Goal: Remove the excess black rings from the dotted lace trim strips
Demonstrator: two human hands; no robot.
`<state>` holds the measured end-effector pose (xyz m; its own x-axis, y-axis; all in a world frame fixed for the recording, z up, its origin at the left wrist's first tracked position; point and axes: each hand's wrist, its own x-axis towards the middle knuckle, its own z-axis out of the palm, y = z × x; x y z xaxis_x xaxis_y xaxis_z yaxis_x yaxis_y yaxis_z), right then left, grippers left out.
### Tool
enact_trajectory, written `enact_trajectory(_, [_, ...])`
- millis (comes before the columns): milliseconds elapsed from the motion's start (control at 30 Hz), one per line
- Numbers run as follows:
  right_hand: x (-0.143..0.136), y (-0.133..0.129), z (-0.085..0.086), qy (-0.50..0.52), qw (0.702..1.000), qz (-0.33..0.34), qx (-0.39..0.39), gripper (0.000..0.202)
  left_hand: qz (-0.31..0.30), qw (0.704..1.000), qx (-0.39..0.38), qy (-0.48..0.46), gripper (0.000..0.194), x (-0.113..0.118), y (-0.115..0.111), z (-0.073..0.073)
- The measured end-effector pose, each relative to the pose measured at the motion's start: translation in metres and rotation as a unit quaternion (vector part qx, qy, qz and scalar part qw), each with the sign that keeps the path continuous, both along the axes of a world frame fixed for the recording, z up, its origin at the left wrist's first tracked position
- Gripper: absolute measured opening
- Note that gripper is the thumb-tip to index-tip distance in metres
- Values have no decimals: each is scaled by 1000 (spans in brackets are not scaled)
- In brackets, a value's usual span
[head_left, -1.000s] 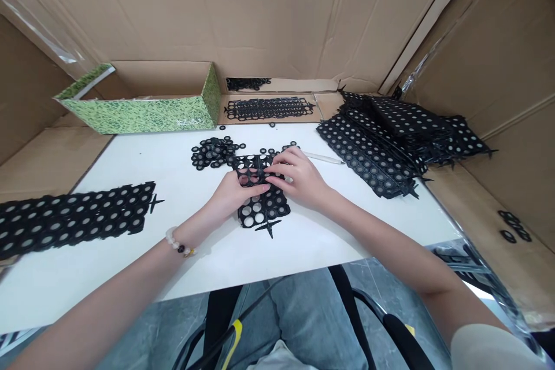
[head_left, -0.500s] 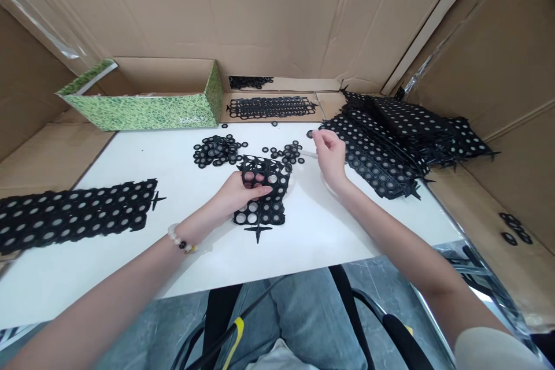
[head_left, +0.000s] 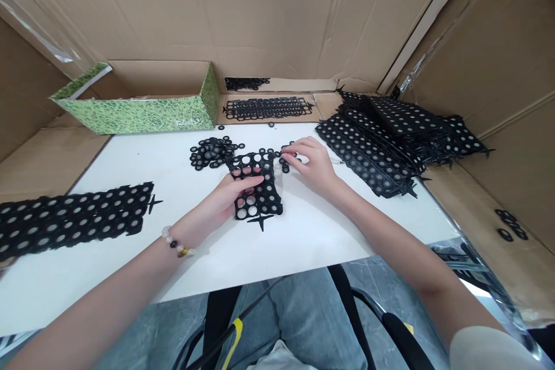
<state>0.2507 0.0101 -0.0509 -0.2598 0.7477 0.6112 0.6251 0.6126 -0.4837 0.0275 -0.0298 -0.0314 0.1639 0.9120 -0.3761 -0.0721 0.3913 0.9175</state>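
Note:
A small black perforated sheet (head_left: pixel 256 199) with round holes lies on the white table (head_left: pixel 303 237) in front of me. My left hand (head_left: pixel 228 193) holds its left side, fingers pressed through the upper holes. My right hand (head_left: pixel 311 163) hovers at the sheet's upper right corner, fingertips pinched over loose black rings (head_left: pixel 286 157). Whether a ring is between those fingers I cannot tell. A heap of loose black rings (head_left: pixel 210 152) lies just left of the sheet's top.
A tall stack of black perforated sheets (head_left: pixel 390 139) sits at the right. Another long sheet (head_left: pixel 73 219) lies at the left. A green patterned box (head_left: pixel 143 104) stands at the back left, with emptied ring frames (head_left: pixel 266 108) beside it. Cardboard walls surround the table.
My right hand left the sheet, reached out to the right, then came back to the sheet's upper right corner. My left hand kept its hold and the sheet shifted slightly.

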Motion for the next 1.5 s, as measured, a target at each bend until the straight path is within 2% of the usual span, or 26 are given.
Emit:
enact_trajectory(67, [-5,-9,6,17,997,69,8,25,-11,1000,24,14,37,0,0,-1])
enact_trajectory(133, [-12,-17,9,13,994,109,7,25,-14,999,47,24,36,-1,0,-3])
enact_trajectory(200, [-17,-21,10,8,992,125,-14,23,-17,998,63,24,35,-1,0,-5])
enact_trajectory(367, [-23,-23,8,38,983,124,-128,15,-61,993,94,37,38,1,0,-8])
enact_trajectory(433, [-24,-19,6,77,978,107,-165,20,-58,992,97,50,40,1,0,-8])
enact_trajectory(500, [-21,-12,3,157,965,79,-197,23,-44,993,95,54,42,-1,2,-7])
enact_trajectory(567, [-13,0,0,258,943,31,-209,28,-32,994,91,57,43,-3,5,-7])
enact_trajectory(633, [-1,14,-4,331,926,-51,-175,34,-22,994,85,64,42,-6,7,-7])
enact_trajectory(700, [13,25,-8,333,929,-118,-113,33,-14,995,77,58,42,-8,8,-7])
enact_trajectory(800, [22,33,-16,201,968,-135,-71,23,-29,998,53,19,48,-8,8,-7])
enact_trajectory(867, [19,33,-22,68,989,-114,-69,18,-46,998,47,1,54,-7,8,-8])
enact_trajectory(933, [15,32,-23,-45,992,-91,-68,16,-50,997,58,3,56,-7,8,-10])
enact_trajectory(1000, [12,28,-20,-90,991,-82,-50,16,-35,996,76,19,54,-7,8,-13])
enact_trajectory(1100, [10,15,-6,-45,998,-48,6,21,-14,995,90,31,52,-6,7,-16])
enact_trajectory(1233, [-1,-7,8,-24,993,112,19,24,-10,996,83,12,51,-4,5,-12])
enact_trajectory(1300, [-10,-16,9,-25,989,143,7,23,-10,996,85,0,51,-4,5,-10])
enact_trajectory(1367, [-18,-20,7,-5,988,150,-33,20,-12,996,90,-4,54,-4,5,-9])
enact_trajectory(1500, [-23,-18,2,70,970,146,-179,15,-15,996,88,8,57,-4,6,-11])
